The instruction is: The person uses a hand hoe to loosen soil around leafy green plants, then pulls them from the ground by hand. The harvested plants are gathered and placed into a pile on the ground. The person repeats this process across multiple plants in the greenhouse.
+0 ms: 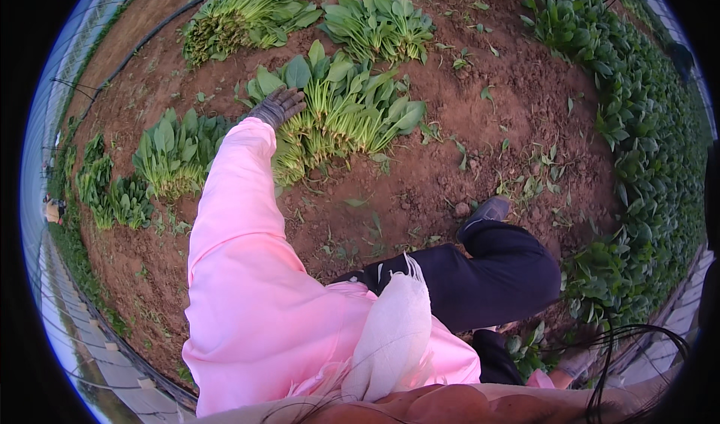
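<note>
My left hand (277, 107), in a dark grey glove, reaches forward with its fingers stretched out. It rests on the left side of a heap of cut spinach-like greens (337, 109), whose pale stems face me. The hand does not close around any of them. At the lower right edge, my right hand (575, 363) is only partly seen, gloved and blurred. Beside it are green leaves (529, 348); whether it grips them is hidden.
More harvested heaps lie on the bare soil (523, 109): one at far left (247, 19), one behind (377, 25), others at left (177, 151). Dense standing greens (652, 159) line the right. My bent leg (500, 278) is in front. A black hose (152, 33) curves at upper left.
</note>
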The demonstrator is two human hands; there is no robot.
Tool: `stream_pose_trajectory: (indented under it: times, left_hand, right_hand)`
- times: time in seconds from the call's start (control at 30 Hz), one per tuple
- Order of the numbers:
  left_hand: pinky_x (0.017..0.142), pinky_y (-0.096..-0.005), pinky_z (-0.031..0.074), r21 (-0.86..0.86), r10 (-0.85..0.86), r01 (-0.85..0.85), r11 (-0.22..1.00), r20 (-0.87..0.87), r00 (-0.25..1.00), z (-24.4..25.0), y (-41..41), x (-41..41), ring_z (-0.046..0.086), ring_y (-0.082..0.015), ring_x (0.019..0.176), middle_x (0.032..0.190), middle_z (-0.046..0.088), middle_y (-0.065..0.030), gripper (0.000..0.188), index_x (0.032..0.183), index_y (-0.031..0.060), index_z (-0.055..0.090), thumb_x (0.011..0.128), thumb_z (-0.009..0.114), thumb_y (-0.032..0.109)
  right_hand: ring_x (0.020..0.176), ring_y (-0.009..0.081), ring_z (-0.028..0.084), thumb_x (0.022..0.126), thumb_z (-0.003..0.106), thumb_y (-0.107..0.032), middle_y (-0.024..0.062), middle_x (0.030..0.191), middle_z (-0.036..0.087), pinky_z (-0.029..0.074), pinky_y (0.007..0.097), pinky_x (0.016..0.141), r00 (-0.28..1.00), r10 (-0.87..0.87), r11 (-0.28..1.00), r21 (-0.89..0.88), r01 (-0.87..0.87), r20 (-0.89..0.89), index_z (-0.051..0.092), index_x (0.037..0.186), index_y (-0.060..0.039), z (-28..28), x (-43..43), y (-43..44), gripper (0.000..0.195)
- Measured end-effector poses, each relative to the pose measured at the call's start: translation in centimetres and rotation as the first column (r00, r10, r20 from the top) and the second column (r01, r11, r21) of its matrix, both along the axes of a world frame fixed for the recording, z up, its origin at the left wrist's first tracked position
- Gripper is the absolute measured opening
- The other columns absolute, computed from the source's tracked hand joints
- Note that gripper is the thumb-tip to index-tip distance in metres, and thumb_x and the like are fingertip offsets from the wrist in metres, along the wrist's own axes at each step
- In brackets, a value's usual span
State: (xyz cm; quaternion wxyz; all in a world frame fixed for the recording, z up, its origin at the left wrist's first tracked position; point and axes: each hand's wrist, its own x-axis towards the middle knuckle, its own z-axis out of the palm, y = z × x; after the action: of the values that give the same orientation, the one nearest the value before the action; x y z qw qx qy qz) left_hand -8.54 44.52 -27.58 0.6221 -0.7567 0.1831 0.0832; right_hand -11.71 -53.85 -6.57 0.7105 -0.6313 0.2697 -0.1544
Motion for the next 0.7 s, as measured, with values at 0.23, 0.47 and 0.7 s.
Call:
stream_pose_trajectory:
  times: [0.23,0.47,0.7]
  left_hand:
    - [0.116,-0.0418,0.008,-0.588,0.516,-0.492,0.642,-0.144,0.844,6.2,-3.4,-0.4,0.013,-0.0209,0.144,0.157,0.010,0.0022,0.071,0.148,0.0305,0.014,0.085,0.037,0.006]
    - [0.112,-0.0563,0.009,-0.983,0.907,-0.164,0.083,0.006,0.420,0.3,-7.7,-1.0,0.010,-0.0269,0.143,0.157,0.007,-0.0012,0.087,0.148,0.0302,0.014,0.078,0.064,0.041]
    - [0.112,-0.0559,0.008,-0.873,0.925,-0.479,-0.093,-0.254,0.282,-0.1,-6.7,2.0,0.004,-0.0257,0.144,0.157,0.004,-0.0018,0.092,0.150,0.0258,0.009,0.079,0.066,0.043]
  right_hand:
    - [0.104,0.0206,0.054,0.096,0.046,-0.028,0.0095,0.117,0.055,0.042,0.0342,0.094,0.996,-0.065,0.998,0.002,0.065,-0.054,0.047,0.130,-0.0047,0.2,-1.0,1.1,0.041]
    - [0.094,0.0192,0.057,0.094,0.051,-0.024,0.0071,0.107,0.059,0.047,0.0332,0.084,0.985,0.170,0.949,0.270,-0.162,-0.008,0.051,0.125,-0.0045,-3.9,-1.7,-3.4,0.036]
    - [0.092,0.0191,0.060,0.093,0.054,-0.024,0.0068,0.101,0.062,0.049,0.0338,0.081,0.993,0.112,0.978,0.171,-0.118,0.044,0.055,0.119,-0.0055,0.9,-3.0,-0.3,0.031]
